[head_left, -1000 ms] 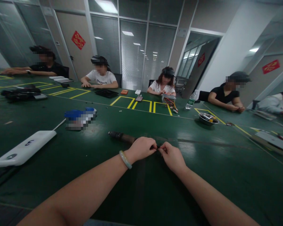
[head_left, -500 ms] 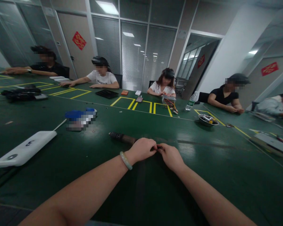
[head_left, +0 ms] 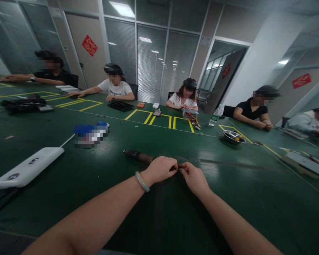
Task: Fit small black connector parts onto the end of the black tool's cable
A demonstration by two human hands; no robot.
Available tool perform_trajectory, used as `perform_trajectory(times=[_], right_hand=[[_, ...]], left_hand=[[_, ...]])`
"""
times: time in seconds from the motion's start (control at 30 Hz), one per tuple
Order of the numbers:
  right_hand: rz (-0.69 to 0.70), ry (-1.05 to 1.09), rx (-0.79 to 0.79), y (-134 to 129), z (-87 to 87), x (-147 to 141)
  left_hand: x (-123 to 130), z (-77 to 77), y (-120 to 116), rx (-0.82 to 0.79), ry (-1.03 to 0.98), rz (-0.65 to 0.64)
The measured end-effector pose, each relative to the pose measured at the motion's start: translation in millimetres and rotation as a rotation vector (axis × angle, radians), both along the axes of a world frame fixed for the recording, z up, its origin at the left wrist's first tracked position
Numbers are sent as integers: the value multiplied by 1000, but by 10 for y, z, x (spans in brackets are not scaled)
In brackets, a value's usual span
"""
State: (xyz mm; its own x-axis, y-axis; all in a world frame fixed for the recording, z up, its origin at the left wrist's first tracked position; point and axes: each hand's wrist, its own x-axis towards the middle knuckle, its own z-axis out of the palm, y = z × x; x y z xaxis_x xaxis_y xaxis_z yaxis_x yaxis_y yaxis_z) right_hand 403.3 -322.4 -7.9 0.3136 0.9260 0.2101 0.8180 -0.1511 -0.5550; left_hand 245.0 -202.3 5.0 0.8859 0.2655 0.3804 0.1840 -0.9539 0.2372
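Note:
My left hand (head_left: 163, 167), with a pale green bangle (head_left: 142, 181) at its wrist, is closed in a pinch. Against its fingertips, my right hand (head_left: 194, 176) pinches too. Something small and dark (head_left: 178, 169) shows between the two sets of fingertips, mostly hidden, and I cannot make out its kind. Just beyond my left hand lies a dark, rod-shaped tool (head_left: 138, 156) with a narrow metal tip pointing left; my hand covers its right end. Both hands are low over the green tabletop (head_left: 108, 209).
A white device marked 3 (head_left: 29, 168) with a cable lies left, near a blue item (head_left: 82, 130). Farther off are a metal bowl (head_left: 234, 137) of small parts, a water bottle (head_left: 215, 115), a black tray (head_left: 120, 106) and a grey box (head_left: 303, 163). Several people sit around the table.
My hands stay in nearly the same place, with the right fingers shifted slightly against the left. A person across the table in a white shirt has moved one hand a little.

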Motion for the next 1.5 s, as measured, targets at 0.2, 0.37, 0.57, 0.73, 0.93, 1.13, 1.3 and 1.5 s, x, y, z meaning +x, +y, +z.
perform_trajectory(times=[0.2,0.37,0.57,0.73,0.93,1.13,1.3,1.5], right_hand=[[-6,12,50,-26,-49,20],[14,0,65,-20,-50,9],[23,-12,62,-10,-51,13],[25,-4,46,-10,-54,20],[18,6,13,-1,-10,-10],[32,-68,-72,32,73,-36],[50,-92,-75,56,55,-17],[73,-216,-90,65,51,-50]], left_hand=[[5,6,-6,-4,8,5],[15,2,-9,-12,3,13],[21,-2,-2,1,17,12],[8,30,-22,-2,38,44],[4,53,-37,-3,62,59],[13,33,-27,-12,58,60],[19,11,-10,10,46,31],[15,14,6,32,21,-14]])
